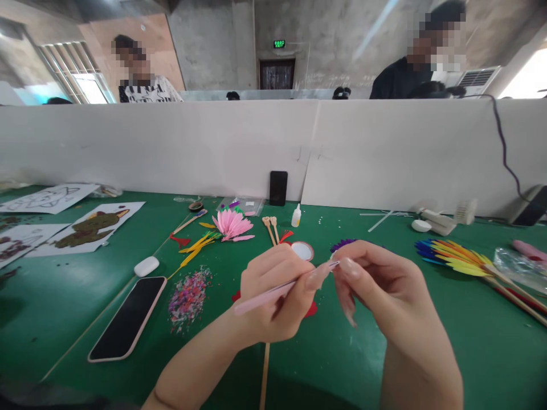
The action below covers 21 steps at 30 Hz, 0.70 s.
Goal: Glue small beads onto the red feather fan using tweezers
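My left hand (273, 285) is closed around a slim pink tool (262, 299) with a thin metal-looking tip, possibly tweezers. Its tip meets the fingertips of my right hand (380, 290), which is pinched; whatever lies between those fingers is too small or hidden to name. Below my left hand a wooden stick (265, 376) runs toward the table's near edge. Red pieces (311, 309) show partly behind my hands. Just beyond them lie a round white dish (302, 250) with a red rim and some purple feather-like pieces (342, 244).
On the green table (205, 370) are a phone (128, 319), colourful scraps (190, 296), a pink petal bunch (233, 226), a small glue bottle (296, 216) and multicoloured feather-like pieces (457, 256). A white partition (171, 148) spans the back; two people stand beyond it.
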Motion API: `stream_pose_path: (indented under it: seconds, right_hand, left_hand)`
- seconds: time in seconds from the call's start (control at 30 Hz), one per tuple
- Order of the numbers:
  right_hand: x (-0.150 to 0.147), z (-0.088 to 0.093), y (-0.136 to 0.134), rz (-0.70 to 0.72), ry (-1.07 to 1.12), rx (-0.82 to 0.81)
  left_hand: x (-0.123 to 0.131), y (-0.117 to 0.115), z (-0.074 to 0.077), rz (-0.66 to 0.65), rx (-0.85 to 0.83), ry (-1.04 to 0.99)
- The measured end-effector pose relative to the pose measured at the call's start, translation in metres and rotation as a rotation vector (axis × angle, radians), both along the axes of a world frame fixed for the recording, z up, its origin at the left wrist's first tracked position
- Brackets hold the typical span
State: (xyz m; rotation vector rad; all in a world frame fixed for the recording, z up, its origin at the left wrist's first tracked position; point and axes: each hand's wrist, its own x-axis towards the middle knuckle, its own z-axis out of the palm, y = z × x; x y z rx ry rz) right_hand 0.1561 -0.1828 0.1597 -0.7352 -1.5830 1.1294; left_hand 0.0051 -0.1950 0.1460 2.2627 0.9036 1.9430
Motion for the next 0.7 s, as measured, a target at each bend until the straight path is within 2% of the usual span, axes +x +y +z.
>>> stream_pose_path:
  seconds: [0.17,0.43,0.57,0.7]
  right_hand:
    - [-0.0005,-0.0028,-0.0002,-0.024,0.035,0.008]
    - [-0.0009,-0.0014,0.0001,-0.008,0.034,0.025]
    - [-0.0009,-0.0024,0.0004,-0.016,0.018,0.042]
    - [-0.0005,-0.003,0.0008,0.0,0.018,0.042]
  left_hand:
    - [0.0004,0.0003,0.0004,0.0,-0.019,0.009]
    - [0.0035,-0.0005,-0.0015,0.172,0.261,0.165]
    - [0.0035,0.0004,-0.0032,0.207,0.306,0.214]
    - [0.0023,0.0007,-0.0026,0.189,0.293,0.198]
